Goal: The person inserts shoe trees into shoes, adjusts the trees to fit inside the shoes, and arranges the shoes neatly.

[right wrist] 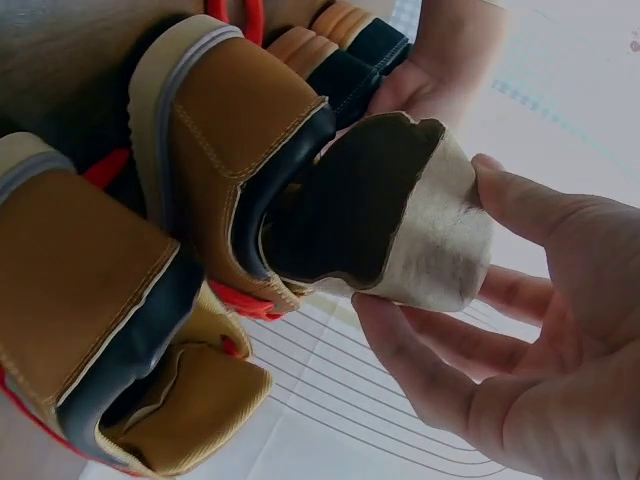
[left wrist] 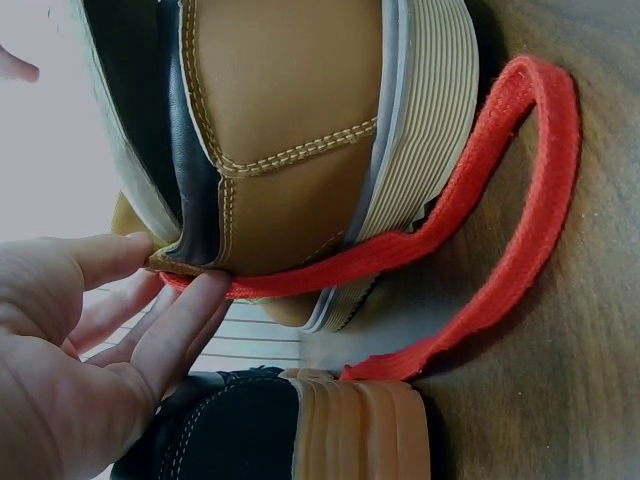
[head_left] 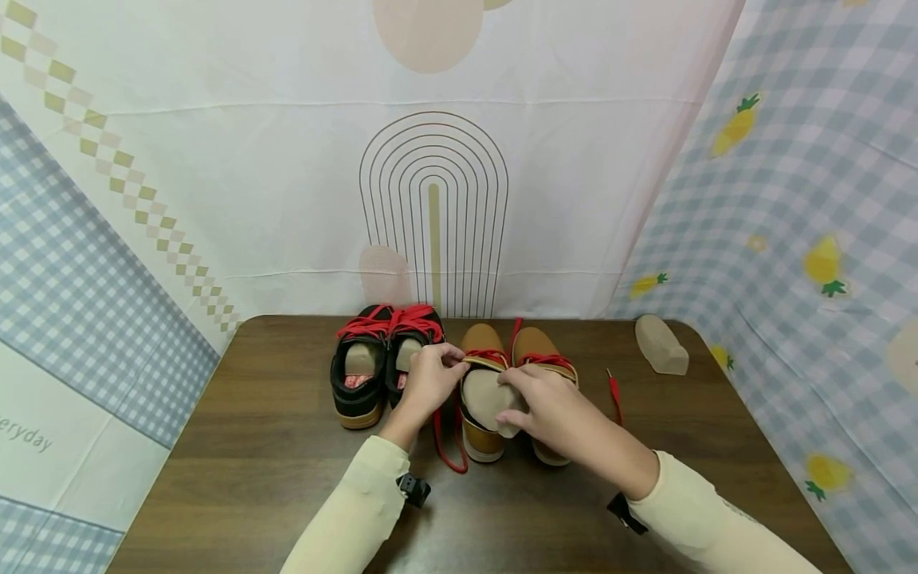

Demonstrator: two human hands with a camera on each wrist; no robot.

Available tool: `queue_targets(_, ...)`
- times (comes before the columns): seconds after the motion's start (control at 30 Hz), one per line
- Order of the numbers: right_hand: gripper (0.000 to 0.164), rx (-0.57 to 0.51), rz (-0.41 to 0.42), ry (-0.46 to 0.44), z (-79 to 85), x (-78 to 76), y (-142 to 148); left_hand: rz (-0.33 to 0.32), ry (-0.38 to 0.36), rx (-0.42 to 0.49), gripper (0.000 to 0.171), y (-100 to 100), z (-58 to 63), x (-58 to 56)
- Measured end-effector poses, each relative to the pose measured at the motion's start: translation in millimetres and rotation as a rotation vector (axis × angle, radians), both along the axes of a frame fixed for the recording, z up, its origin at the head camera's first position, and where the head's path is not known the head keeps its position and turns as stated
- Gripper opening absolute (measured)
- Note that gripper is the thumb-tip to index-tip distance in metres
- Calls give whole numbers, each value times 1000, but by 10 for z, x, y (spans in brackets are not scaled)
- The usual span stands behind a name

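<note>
My right hand [head_left: 555,402] grips a hollow beige moulded shoe insert [head_left: 488,396] between thumb and fingers. Its front end points into the opening of the left tan shoe [head_left: 482,445]; the right wrist view shows the dark hollow side of the insert [right wrist: 440,230]. With thumb and fingers, my left hand [head_left: 433,373] pinches the upper edge of this shoe's opening, beside the red lace [left wrist: 430,235]. That lace loops down to the table in the left wrist view. Close on the right stands the second tan shoe [head_left: 536,343], its padded tongue [right wrist: 205,405] folded outward.
Two black shoes [head_left: 358,414] with red laces stand left of the tan pair, each with a beige insert inside. Another beige insert [head_left: 660,344] lies at the table's back right corner. A red lace end [head_left: 614,395] rests on the brown table [head_left: 287,494].
</note>
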State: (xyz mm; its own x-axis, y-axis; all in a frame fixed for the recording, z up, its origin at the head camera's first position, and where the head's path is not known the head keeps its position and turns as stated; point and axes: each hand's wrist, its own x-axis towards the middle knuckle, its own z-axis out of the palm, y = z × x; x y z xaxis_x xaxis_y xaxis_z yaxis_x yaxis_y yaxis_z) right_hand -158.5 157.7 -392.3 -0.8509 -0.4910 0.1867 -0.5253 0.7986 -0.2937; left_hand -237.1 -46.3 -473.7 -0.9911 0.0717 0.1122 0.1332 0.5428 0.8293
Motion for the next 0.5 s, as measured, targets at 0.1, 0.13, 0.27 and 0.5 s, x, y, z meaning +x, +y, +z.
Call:
queue_targets(0.1, 46, 6, -4, 16, -5, -16, -44, 0, -2, 0, 7, -2, -3, -5)
queue_targets(0.13, 46, 12, -4, 27, -12, -23, -57, 1, -2, -1, 7, -1, -4, -5)
queue_targets(0.27, 46, 26, -11, 59, -51, -54, -99, 1, 1, -6, 8, -1, 2, -4)
queue_targets(0.5, 47, 35, -7, 81, -86, -109, -138, -3, 8, -15, 8, -5, 3, -1)
